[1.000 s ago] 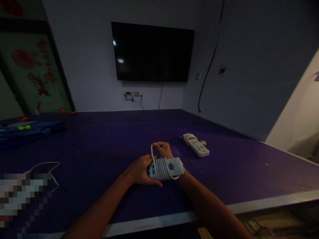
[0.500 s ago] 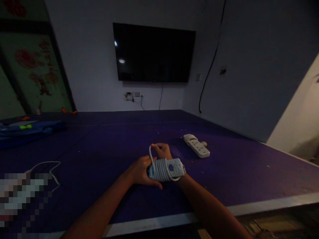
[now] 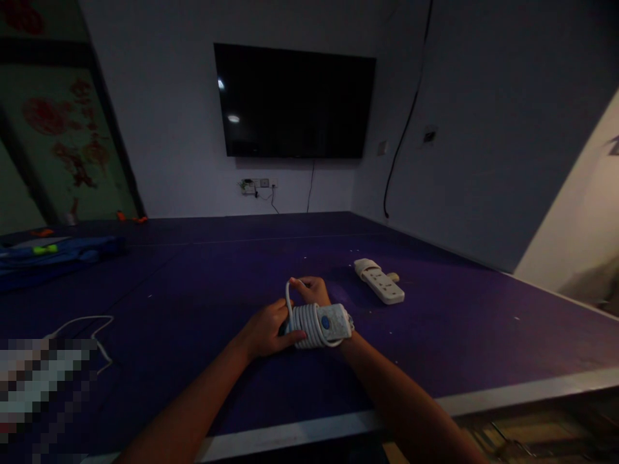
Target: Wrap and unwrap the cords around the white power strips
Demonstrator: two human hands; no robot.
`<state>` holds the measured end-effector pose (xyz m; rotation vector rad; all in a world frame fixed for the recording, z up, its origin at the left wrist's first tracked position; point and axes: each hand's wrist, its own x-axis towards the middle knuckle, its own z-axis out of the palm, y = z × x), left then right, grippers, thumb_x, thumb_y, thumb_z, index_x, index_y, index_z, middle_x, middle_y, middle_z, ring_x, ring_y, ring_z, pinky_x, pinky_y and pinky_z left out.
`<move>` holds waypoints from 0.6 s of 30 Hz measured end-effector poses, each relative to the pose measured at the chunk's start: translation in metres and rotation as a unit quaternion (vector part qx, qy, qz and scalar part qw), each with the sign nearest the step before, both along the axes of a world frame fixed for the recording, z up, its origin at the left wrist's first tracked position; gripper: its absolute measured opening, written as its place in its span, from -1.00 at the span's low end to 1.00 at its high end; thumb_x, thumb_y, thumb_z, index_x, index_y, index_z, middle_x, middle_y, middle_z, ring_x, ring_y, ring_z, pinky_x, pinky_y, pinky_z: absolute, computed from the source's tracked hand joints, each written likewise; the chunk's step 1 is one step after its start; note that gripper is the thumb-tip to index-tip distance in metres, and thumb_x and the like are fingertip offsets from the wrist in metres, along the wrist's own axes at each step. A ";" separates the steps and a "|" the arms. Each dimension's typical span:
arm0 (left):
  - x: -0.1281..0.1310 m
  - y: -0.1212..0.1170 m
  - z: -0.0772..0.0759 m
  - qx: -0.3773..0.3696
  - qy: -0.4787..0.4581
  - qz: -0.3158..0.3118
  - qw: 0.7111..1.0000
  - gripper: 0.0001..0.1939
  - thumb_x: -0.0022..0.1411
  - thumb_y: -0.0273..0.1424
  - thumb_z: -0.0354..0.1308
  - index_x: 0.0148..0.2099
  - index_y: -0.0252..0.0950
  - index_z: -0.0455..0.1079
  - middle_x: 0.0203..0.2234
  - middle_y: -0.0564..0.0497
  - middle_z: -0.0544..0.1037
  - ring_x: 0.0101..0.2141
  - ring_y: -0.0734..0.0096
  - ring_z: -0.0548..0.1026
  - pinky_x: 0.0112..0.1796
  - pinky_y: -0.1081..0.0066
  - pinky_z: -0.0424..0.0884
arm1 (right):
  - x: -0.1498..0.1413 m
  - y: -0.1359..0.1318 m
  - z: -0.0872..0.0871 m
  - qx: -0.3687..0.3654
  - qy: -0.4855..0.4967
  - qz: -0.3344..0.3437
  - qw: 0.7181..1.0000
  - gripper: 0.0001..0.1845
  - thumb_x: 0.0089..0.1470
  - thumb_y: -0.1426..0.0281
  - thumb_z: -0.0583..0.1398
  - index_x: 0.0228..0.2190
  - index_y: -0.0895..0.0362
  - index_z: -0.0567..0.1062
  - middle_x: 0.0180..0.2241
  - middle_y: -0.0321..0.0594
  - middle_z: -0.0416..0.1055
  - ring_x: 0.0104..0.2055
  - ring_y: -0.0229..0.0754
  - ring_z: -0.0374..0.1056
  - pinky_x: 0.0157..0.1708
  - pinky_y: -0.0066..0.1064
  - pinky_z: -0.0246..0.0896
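Note:
A white power strip [image 3: 337,321] with a blue oval mark is held just above the purple surface. Its white cord [image 3: 308,326] is wound round the body in several turns. My left hand [image 3: 267,328] grips the strip's left end, thumb lying over the coils. Behind the strip, my right hand [image 3: 313,291] pinches the cord, which arches up from the left end to the fingers. The strip hides part of the right wrist. To the right lies a second white power strip [image 3: 384,285], cord wrapped round its far end.
The purple surface [image 3: 232,270] has a white front edge [image 3: 300,438]. Blue cloth [image 3: 72,251] lies at far left, a thin white cable [image 3: 80,318] nearer. A television [image 3: 294,103] hangs on the back wall; a black cable [image 3: 409,125] hangs at right.
My left thumb has come up and over onto the coils. The right hand keeps its pinch on the raised cord. The whole view has shifted slightly.

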<state>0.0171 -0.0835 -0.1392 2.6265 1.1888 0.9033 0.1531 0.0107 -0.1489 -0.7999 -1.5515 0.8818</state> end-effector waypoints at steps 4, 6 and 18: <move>0.000 -0.003 0.002 -0.005 0.005 -0.006 1.000 -0.53 0.21 -0.04 -0.13 -0.21 -0.35 0.32 -0.29 -0.12 0.42 -0.29 0.34 0.40 -0.23 0.34 0.36 | 0.002 0.001 0.004 0.000 0.005 0.034 0.999 -0.57 -0.17 0.07 0.21 -0.68 0.20 0.44 -0.71 -0.31 0.24 -0.60 -0.32 0.15 -0.62 -0.48 -0.04; 0.000 -0.003 0.002 -0.003 0.001 -0.004 1.000 -0.53 0.21 -0.04 -0.13 -0.18 -0.35 0.32 -0.27 -0.12 0.42 -0.28 0.33 0.40 -0.22 0.33 0.36 | 0.003 0.001 0.005 -0.008 0.012 0.037 0.999 -0.56 -0.18 0.05 0.21 -0.69 0.20 0.43 -0.72 -0.33 0.21 -0.61 -0.33 0.11 -0.63 -0.49 -0.07; -0.002 0.006 -0.005 0.070 -0.079 0.058 0.993 -0.37 0.08 0.10 -0.04 -0.15 -0.40 0.36 -0.26 -0.17 0.42 -0.22 0.25 0.41 -0.16 0.28 0.37 | 0.003 -0.003 0.007 -0.074 0.071 0.098 0.990 -0.50 -0.29 -0.02 0.26 -0.73 0.15 0.29 -0.77 -0.46 -0.03 -0.69 -0.42 -0.15 -0.69 -0.47 -0.28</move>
